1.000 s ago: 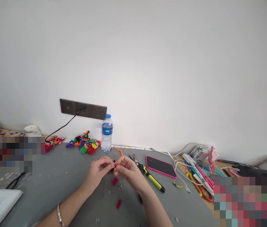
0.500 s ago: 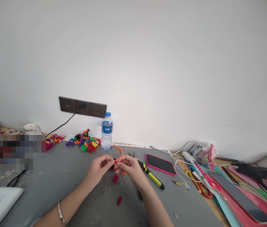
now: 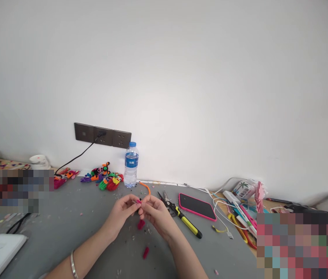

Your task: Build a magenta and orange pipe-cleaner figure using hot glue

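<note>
the left hand (image 3: 120, 216) and right hand (image 3: 158, 217) meet above the grey table (image 3: 73, 221). the left thumb and forefinger are pinched together on a small pink piece (image 3: 138, 201), and the right thumb and forefinger close on its other side, with no real gap; most of the piece is hidden by the fingertips.

directly beyond the right fingers, an orange fuzzy stem (image 3: 147, 187) curves away; whether its near end is held cannot be told. just below the fingers lies a crimson tuft (image 3: 141, 224), and a little closer to the body, a crimson strip (image 3: 146, 252).

to the right of the fingers, near them, rest yellow-and-black pliers (image 3: 189, 226), tips pointing away from the body. past the pliers is a phone in a pink case (image 3: 198, 207).

further beyond the fingers, a water bottle (image 3: 131, 170) stands upright, with colourful fuzzy figures (image 3: 113, 181) heaped to its left. well left of the fingers sits a white box (image 3: 4, 250). farthest off, a dark socket panel (image 3: 85, 132) is on the wall (image 3: 181, 97).
</note>
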`<state>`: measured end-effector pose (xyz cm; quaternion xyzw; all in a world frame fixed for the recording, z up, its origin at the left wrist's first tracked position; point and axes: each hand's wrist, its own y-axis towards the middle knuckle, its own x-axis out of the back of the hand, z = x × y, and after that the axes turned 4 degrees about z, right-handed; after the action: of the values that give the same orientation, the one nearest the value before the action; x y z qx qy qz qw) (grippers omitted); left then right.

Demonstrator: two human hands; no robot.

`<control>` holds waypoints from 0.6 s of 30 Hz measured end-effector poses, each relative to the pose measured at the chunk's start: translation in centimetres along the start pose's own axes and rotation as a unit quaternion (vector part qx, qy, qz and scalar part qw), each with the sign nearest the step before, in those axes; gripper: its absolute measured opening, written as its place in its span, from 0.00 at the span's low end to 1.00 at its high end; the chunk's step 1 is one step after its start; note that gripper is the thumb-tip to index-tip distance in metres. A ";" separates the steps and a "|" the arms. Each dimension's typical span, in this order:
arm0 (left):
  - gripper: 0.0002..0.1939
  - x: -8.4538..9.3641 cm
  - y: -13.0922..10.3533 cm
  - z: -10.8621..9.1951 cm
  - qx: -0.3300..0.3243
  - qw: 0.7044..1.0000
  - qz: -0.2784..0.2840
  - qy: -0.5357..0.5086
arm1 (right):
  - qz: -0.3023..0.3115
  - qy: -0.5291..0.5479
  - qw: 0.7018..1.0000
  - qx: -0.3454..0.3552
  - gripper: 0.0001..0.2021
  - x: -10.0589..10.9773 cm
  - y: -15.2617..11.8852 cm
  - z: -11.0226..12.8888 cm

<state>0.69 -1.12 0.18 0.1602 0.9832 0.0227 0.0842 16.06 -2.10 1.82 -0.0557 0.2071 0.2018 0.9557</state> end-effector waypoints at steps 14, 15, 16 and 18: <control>0.14 -0.1 0.1 -0.4 0.005 0.997 -0.049 -0.058 | -0.035 -0.084 0.993 0.077 0.18 -0.3 0.5 -0.5; 0.14 0.0 0.2 -0.4 0.008 0.996 -0.060 -0.060 | -0.043 -0.095 0.991 0.081 0.17 -0.2 0.4 -0.3; 0.14 0.1 0.3 -0.4 0.012 0.996 -0.070 -0.062 | -0.051 -0.109 0.989 0.086 0.16 0.0 0.4 -0.2; 0.15 0.3 0.4 -0.4 0.014 0.994 -0.086 -0.062 | -0.063 -0.139 0.983 0.098 0.15 0.2 0.2 0.1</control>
<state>0.50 -0.69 0.60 0.0775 0.9864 -0.0084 0.1444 16.20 -1.81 1.86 0.0537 0.0873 0.1262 0.9867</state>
